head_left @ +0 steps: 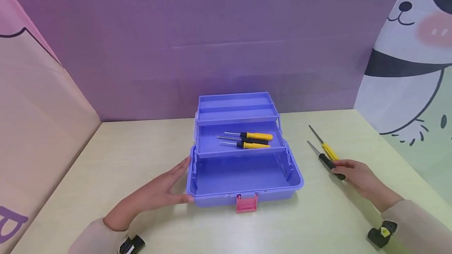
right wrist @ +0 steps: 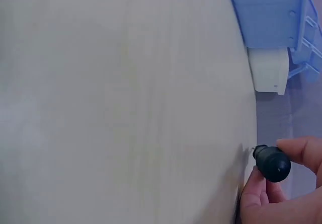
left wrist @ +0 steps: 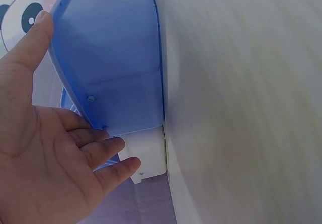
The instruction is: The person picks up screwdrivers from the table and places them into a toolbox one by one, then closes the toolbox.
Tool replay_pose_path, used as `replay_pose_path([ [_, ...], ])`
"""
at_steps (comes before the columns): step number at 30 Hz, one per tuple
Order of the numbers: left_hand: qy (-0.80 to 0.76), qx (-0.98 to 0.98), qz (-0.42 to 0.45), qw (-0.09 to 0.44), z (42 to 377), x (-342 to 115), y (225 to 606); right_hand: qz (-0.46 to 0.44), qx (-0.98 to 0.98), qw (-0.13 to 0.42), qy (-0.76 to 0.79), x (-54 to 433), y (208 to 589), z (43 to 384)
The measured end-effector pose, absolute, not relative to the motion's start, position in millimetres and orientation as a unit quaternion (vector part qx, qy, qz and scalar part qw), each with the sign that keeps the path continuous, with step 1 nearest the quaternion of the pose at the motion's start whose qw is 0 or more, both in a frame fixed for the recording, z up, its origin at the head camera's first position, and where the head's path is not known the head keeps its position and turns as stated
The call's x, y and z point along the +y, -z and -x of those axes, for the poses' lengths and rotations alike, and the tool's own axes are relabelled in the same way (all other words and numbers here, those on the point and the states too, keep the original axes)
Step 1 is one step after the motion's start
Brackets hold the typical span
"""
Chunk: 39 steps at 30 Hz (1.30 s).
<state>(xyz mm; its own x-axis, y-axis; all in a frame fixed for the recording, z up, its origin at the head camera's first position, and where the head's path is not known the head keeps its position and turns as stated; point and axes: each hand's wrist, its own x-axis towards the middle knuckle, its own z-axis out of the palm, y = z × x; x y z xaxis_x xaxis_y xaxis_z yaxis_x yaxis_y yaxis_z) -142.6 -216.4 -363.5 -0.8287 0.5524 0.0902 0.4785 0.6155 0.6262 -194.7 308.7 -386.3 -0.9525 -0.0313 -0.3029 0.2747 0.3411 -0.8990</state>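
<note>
A purple-blue toolbox (head_left: 219,201) stands unfolded on the table, its upper trays raised behind a deep bottom compartment. Against its left side rests my left hand (head_left: 159,191), thumb near the front corner and fingers extended; the left wrist view shows the palm beside the box wall (left wrist: 110,43). My right hand (head_left: 363,179) pinches the black handle of a screwdriver (head_left: 326,162), whose shaft points away to the left. Beside it lies a yellow-handled screwdriver (head_left: 330,151), close to my fingertips. In the right wrist view, thumb and fingers surround the black handle (right wrist: 274,164).
Two yellow-and-black screwdrivers (head_left: 259,136) and a black one (head_left: 263,142) lie in the middle tray (head_left: 208,138). A pink latch (head_left: 246,204) hangs at the box's front. Behind the pale table (head_left: 148,148) rises a purple backdrop (head_left: 226,42), with printed panels at both sides.
</note>
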Motion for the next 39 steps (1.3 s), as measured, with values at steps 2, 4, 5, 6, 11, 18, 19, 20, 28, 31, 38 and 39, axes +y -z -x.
replay_pose_path([
  [2,-0.332,0.897,-0.288,0.055,143,-216,363,-0.084,0.773,0.146,0.611,311,385,194],
  [4,-0.331,0.897,-0.289,0.055,143,-216,363,-0.091,0.744,0.152,0.644,312,384,194],
  [5,-0.329,0.898,-0.288,0.055,143,-216,364,-0.091,0.735,0.153,0.654,312,384,194],
  [6,-0.329,0.898,-0.286,0.056,143,-216,364,-0.091,0.729,0.152,0.661,312,383,193],
  [11,-0.324,0.902,-0.279,0.062,142,-218,365,-0.092,0.720,0.142,0.673,310,383,191],
  [18,-0.326,0.902,-0.275,0.067,140,-217,364,-0.084,0.672,0.129,0.724,309,386,191],
  [19,-0.325,0.902,-0.275,0.067,140,-217,363,-0.080,0.661,0.126,0.736,309,386,191],
  [20,-0.324,0.903,-0.275,0.067,140,-217,363,-0.074,0.647,0.124,0.748,309,387,191],
  [28,-0.320,0.902,-0.285,0.060,140,-217,363,-0.077,0.584,0.104,0.801,306,383,190],
  [31,-0.321,0.901,-0.285,0.060,141,-217,363,-0.083,0.580,0.099,0.804,305,381,189],
  [38,-0.322,0.900,-0.288,0.055,142,-217,363,-0.049,0.560,0.080,0.823,303,378,187],
  [39,-0.323,0.900,-0.289,0.055,142,-217,362,-0.046,0.559,0.076,0.825,302,378,188],
])
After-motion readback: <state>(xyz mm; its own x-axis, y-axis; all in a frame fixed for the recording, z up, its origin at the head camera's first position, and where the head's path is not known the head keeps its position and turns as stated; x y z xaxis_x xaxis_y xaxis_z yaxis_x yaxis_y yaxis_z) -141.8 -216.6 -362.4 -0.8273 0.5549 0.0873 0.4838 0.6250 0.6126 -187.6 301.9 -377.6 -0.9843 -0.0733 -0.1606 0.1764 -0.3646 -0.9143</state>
